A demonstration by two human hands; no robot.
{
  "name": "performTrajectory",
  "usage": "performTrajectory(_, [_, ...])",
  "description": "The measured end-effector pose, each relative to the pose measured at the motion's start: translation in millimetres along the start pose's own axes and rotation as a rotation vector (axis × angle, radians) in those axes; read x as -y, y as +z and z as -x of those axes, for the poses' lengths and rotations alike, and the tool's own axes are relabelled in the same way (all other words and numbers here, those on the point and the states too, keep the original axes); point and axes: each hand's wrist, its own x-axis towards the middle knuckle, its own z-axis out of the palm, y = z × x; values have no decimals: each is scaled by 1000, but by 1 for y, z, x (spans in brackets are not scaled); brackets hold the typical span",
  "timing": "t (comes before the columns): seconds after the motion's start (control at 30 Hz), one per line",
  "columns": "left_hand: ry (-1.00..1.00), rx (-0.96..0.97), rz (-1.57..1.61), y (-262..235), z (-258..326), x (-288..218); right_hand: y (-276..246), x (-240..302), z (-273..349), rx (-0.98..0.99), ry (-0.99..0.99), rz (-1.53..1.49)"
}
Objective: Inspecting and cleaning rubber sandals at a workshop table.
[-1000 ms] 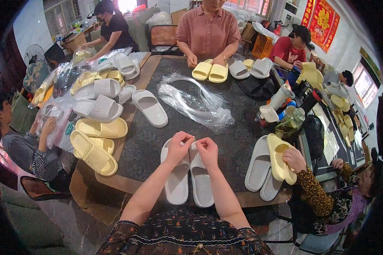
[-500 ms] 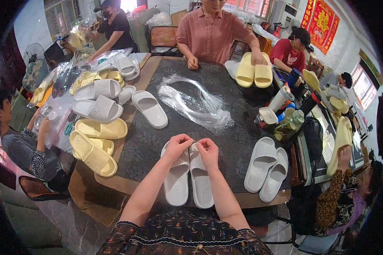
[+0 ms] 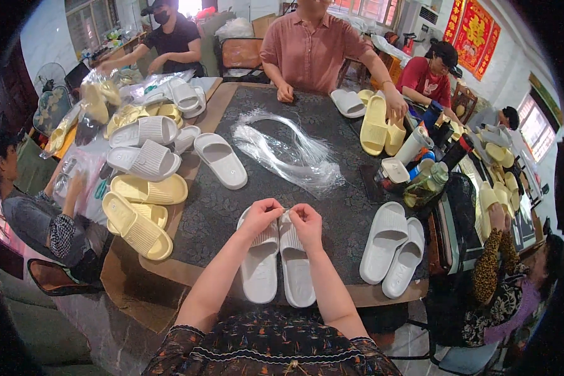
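A pair of grey slide slippers lies side by side at the table's front edge, the left slipper and the right slipper with toes pointing away from me. Over the left one's strap, my left hand is pinched closed. My right hand makes a matching pinch above the other strap. What looks like a thin strand spans the small gap between my fingertips; its ends are hidden. Beyond my hands lies a loose bundle of clear plastic strands.
Grey slippers rest at my right, another grey slipper farther left. Yellow slippers are piled along the left edge. Bottles and jars crowd the right side. Across the table, a person touches yellow slippers; other people work around.
My hands stay in nearly the same place over the grey slippers. The person opposite has brought the yellow slippers lower and nearer to the table's right side. Other people's arms have shifted.
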Motion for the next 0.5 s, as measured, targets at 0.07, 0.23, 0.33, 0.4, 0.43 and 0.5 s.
performTrajectory(0.07, [-6,-15,144,-3,-1,6,3,1,1,27,37,62])
performTrajectory(0.23, [-23,0,41,0,0,3,0,-2,1,38,41,74])
performTrajectory(0.33, [-7,0,43,-1,-1,4,0,-1,1,51,59,73])
performTrajectory(0.4, [15,9,50,-1,-1,1,0,1,2,60,63,66])
performTrajectory(0.43, [-13,25,52,0,1,-4,1,2,2,52,62,79])
performTrajectory(0.5, [-40,39,53,0,1,-5,1,3,2,45,59,91])
